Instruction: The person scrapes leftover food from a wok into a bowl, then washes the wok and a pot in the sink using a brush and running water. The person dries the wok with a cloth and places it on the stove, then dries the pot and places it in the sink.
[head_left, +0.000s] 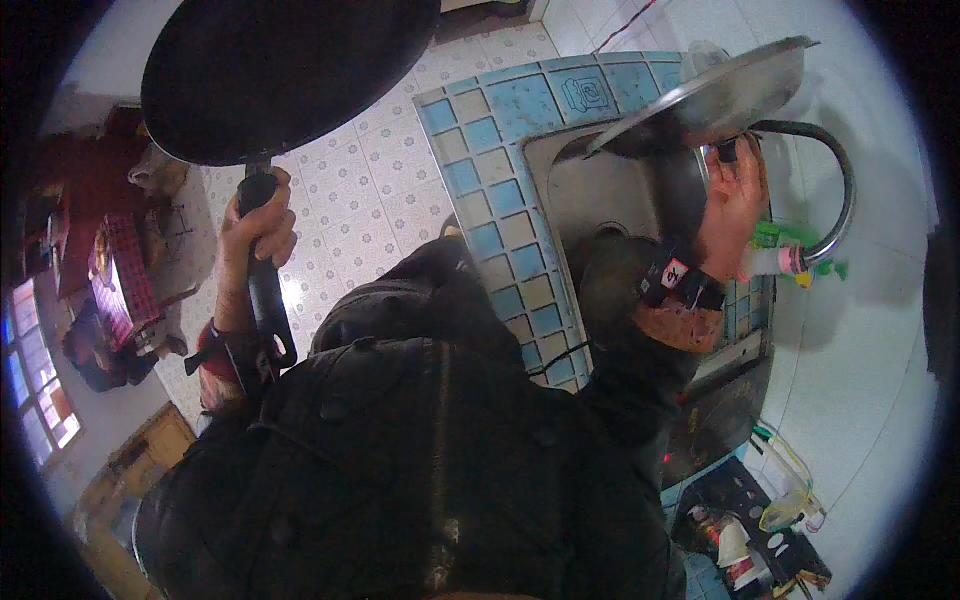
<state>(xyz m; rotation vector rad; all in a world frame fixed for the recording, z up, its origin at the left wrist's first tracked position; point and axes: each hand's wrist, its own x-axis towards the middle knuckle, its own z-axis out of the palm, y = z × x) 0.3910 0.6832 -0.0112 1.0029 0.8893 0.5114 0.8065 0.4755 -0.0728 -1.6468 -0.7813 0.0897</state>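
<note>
My left hand (262, 217) is closed around the black handle of a frying pan (289, 75), raised over the tiled floor at the upper left. At the right, my right hand (735, 180) holds a metal pan lid (720, 97) by its dark knob, tilted above the steel sink (600, 187). The pan's dark round face is turned to the camera, and its upper edge is cut off. Behind my right hand, a curved faucet (844, 172) arches beside the wall.
A blue-and-white tiled counter (525, 97) surrounds the sink. Bottles with green and pink parts (787, 259) stand by the faucet. A dark cooktop (709, 427) lies nearer, beside a black rack (750, 517) with small items. A red checked cloth (124, 277) is far left.
</note>
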